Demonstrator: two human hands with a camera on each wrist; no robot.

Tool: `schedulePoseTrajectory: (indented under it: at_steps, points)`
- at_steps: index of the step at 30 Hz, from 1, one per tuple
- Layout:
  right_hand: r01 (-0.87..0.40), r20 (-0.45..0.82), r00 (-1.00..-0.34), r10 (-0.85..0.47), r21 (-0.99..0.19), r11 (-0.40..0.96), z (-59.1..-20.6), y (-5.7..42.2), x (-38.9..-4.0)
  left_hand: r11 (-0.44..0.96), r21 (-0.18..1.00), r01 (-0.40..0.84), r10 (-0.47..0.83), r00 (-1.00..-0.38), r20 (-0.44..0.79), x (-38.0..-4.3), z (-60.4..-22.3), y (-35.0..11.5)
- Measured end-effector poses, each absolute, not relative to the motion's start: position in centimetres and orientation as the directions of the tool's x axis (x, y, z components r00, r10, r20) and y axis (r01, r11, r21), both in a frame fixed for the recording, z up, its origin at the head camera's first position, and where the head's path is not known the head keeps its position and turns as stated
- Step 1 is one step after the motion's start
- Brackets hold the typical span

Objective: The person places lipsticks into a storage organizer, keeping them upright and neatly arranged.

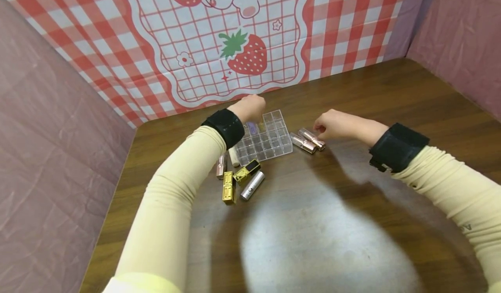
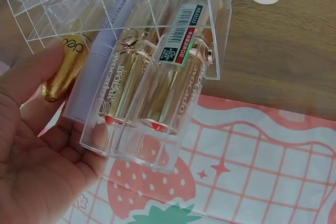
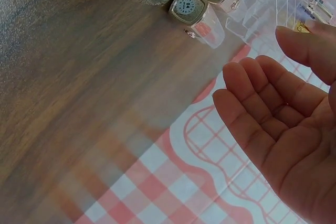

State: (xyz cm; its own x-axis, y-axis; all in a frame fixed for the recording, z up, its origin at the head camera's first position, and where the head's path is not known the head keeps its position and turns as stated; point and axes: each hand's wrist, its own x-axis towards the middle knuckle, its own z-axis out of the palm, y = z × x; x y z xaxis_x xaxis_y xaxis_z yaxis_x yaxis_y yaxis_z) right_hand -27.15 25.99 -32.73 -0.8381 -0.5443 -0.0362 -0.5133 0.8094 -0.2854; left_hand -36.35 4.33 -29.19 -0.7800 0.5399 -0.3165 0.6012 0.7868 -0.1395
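In the left wrist view, my left hand (image 2: 47, 166) pinches a gold lipstick tube (image 2: 68, 72) between thumb and fingers, at a slot of the clear acrylic lipstick organizer (image 1: 267, 147). Beside that tube stand a lilac lipstick (image 2: 92, 85) and two clear-cased gold lipsticks (image 2: 123, 85), one with a barcode label. My right hand (image 1: 338, 125) hovers to the organizer's right, fingers loosely bent and holding nothing. Close to it, two rose-gold lipsticks (image 1: 303, 143) lie side by side on the table.
Left of and before the organizer lie two gold-and-black lipsticks (image 1: 228, 188), a silver lipstick (image 1: 252, 186), a white tube (image 1: 234, 157) and another rose-gold lipstick (image 1: 221, 167). A strawberry-print checked cloth (image 1: 336, 28) hangs behind the wooden table (image 1: 391, 93); pink cloth (image 1: 39, 154) hangs at the sides.
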Motion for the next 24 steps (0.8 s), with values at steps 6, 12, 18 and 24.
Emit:
schedulePoseTrajectory:
  at_steps: [6,12,18,24]
  points:
    - [-0.493,-0.045,-0.848,-0.527,-0.295,0.818,-32.4,26.0,-26.9,0.801,-0.060,0.596,0.563,-0.784,-0.262,-36.2,-27.7,3.3]
    - [-0.504,-0.024,-0.847,-0.531,-0.281,0.817,-32.0,26.1,-27.1,0.829,0.054,0.556,0.557,-0.817,-0.145,-35.7,-25.2,1.1]
    - [-0.497,-0.016,-0.854,-0.520,-0.275,0.823,-32.2,26.1,-27.4,0.864,0.093,0.494,0.502,-0.857,-0.113,-35.1,-24.0,-1.9]
    - [-0.449,-0.025,-0.879,-0.476,-0.291,0.845,-32.7,25.6,-27.5,0.881,0.110,0.459,0.465,-0.884,-0.035,-34.3,-24.6,-5.3]
